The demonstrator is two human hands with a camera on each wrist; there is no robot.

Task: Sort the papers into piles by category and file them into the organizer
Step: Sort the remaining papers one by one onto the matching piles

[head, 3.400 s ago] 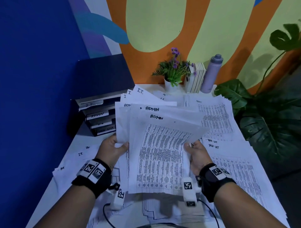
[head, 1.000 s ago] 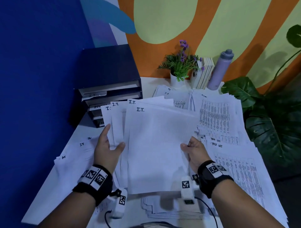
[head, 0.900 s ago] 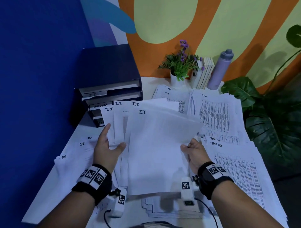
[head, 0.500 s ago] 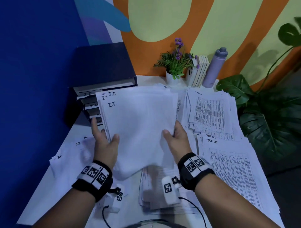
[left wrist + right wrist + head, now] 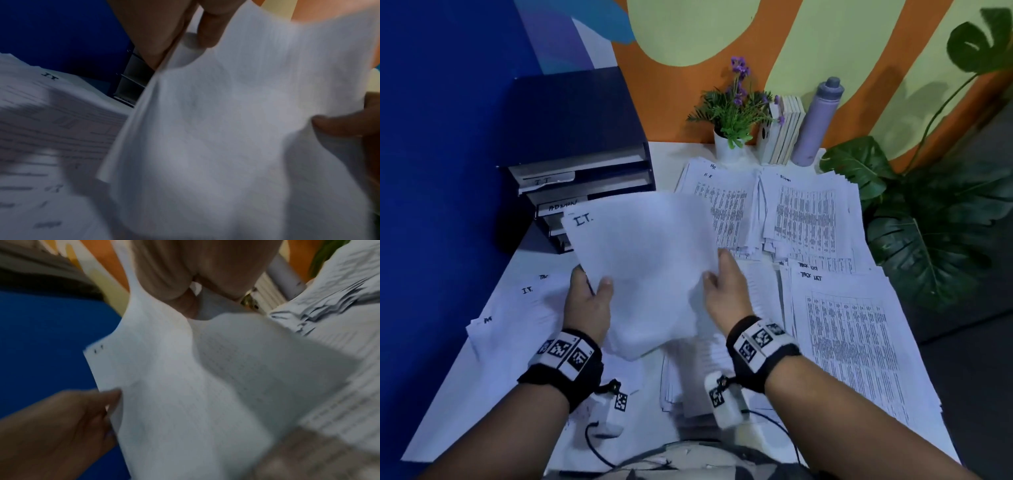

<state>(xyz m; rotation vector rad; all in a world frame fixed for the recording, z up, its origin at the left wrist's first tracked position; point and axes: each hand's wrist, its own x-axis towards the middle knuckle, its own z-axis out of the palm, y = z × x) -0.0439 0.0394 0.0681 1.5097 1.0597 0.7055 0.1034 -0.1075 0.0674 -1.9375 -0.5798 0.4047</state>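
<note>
I hold a stack of white sheets marked "I.T." (image 5: 643, 260) above the table, its top edge near the organizer. My left hand (image 5: 590, 294) grips its left edge, thumb on top. My right hand (image 5: 722, 281) pinches its right edge. The dark blue organizer (image 5: 582, 164) stands at the back left with trays labelled I.T. and ADMIN. In the left wrist view the I.T. stack (image 5: 226, 129) fills the frame. The right wrist view shows the same stack (image 5: 185, 386) bowed between both hands. Sorted piles lie on the table: HR (image 5: 722, 202), ADMIN (image 5: 808, 212), task list (image 5: 849, 325).
Loose I.T. sheets (image 5: 524, 301) lie on the left of the table, and another pile (image 5: 688, 377) lies under my right wrist. A small flower pot (image 5: 732, 137), books (image 5: 784, 133) and a purple bottle (image 5: 818, 123) line the back wall. A big leafy plant (image 5: 928, 222) stands at the right.
The fanned I.T. sheets have been drawn together into one stack. My right hand moved left with it, and the stack now sits closer to the organizer.
</note>
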